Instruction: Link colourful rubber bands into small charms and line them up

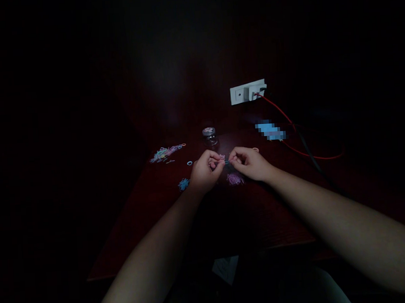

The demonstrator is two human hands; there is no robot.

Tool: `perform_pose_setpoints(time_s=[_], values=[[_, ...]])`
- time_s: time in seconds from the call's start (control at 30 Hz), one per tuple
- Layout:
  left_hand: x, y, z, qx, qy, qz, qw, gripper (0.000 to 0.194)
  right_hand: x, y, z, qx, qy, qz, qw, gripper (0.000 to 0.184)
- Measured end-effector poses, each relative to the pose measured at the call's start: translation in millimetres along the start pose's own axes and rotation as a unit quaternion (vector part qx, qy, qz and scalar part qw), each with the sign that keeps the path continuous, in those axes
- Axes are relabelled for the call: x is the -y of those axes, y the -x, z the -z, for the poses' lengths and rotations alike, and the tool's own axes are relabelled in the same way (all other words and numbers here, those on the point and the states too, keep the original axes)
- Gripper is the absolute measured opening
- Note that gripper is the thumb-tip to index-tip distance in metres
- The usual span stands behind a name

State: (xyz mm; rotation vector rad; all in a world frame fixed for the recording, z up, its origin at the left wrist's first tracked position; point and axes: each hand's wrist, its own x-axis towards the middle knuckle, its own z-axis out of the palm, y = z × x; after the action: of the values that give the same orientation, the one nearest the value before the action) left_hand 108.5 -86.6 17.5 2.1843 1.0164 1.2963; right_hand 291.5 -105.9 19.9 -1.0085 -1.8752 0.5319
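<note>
My left hand (207,169) and my right hand (248,161) face each other above the dark red table, thumb and fingertips pinched. Between them stretches a thin blue elastic band (227,162), held at both ends. Just behind my left fingertips lie some small pink bands (222,157). A heap of purple elastic bands (235,179) sits below the gap between my hands. Beside my left wrist is a heap of blue bands (183,184), and a single pale blue band (189,163) lies by itself. An orange band (256,149) shows partly behind my right hand.
A small clear jar with a lid (209,136) stands behind my hands. Mixed coloured bands (165,153) are spread at the left. On the wall, a socket (247,92) holds a plug with a red cable (278,106), running to a blurred blue object (270,130). Surroundings are very dark.
</note>
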Motion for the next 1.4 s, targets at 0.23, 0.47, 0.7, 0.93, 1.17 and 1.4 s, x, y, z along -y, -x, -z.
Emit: perform_pose_setpoints(time_s=[0.23,0.47,0.7,0.93,1.17,1.4], values=[[-0.1,-0.8,1.4,0.008,-0.027,0.0,1.0,0.013,-2.4,0.3,-0.3,-0.007,0.017,-0.007,1.0,0.018],[2.8,-1.2,-1.4,0.019,-0.015,0.001,1.0,0.014,-2.3,-0.4,0.7,-0.004,0.029,-0.008,1.0,0.018],[4.7,1.5,-1.0,0.025,-0.021,-0.027,0.999,0.023,-1.2,-1.8,0.7,-0.019,0.027,-0.011,0.999,0.017],[7.1,1.7,-1.6,0.04,-0.045,-0.03,0.998,0.017,0.6,-1.4,0.4,-0.026,0.026,-0.01,0.999,0.017],[11.1,2.2,-2.2,0.038,-0.042,-0.014,0.998,0.013,-2.1,-1.6,-1.2,-0.005,0.001,-0.017,1.0,0.016],[10.1,2.5,-3.1,0.047,-0.045,-0.014,0.998,0.013,-6.1,-0.8,-3.3,0.028,-0.043,-0.022,0.998,0.012]])
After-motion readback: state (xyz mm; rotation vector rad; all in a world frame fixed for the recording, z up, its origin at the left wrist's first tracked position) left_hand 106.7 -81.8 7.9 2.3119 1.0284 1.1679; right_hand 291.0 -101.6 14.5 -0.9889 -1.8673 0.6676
